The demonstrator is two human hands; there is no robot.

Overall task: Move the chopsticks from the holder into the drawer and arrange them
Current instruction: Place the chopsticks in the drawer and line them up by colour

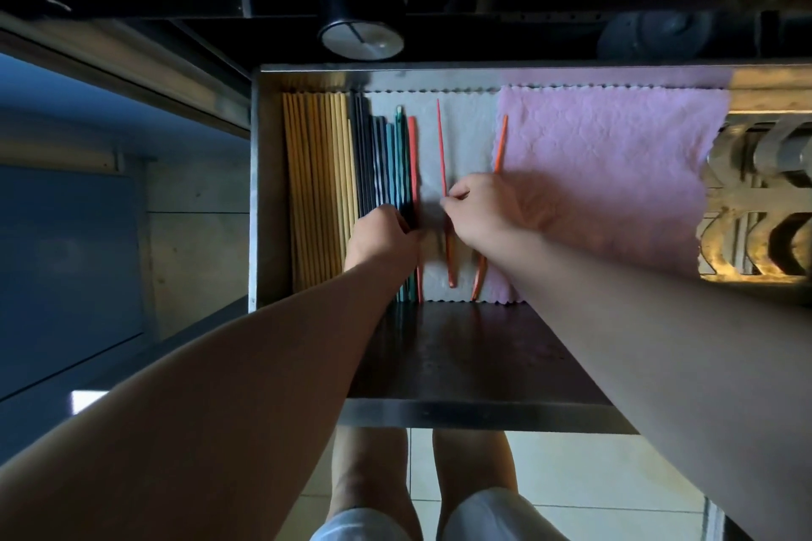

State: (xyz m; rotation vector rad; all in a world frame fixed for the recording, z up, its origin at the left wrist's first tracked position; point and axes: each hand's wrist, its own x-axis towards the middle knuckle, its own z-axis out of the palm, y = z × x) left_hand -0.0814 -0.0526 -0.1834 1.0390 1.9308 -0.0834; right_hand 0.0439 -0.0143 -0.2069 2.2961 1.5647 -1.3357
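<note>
An open metal drawer (266, 189) holds rows of chopsticks on a white cloth (465, 136): yellow ones (316, 189) at the left, then dark ones (364, 163), teal ones (397, 163) and a red one (412, 163). My left hand (382, 237) rests curled on the dark and teal chopsticks. My right hand (492, 206) pinches a thin red chopstick (440, 145) lying apart on the white cloth. Another orange-red chopstick (500, 145) lies slanted at the pink cloth's edge, partly under my right hand. The black holder (358, 0) stands on the counter behind the drawer.
A pink cloth (615, 171) covers the right half of the drawer. A dark counter edge (527, 40) runs above the drawer. A patterned metal rack (755, 206) sits at the right. My legs and the tiled floor (593, 488) show below the drawer front.
</note>
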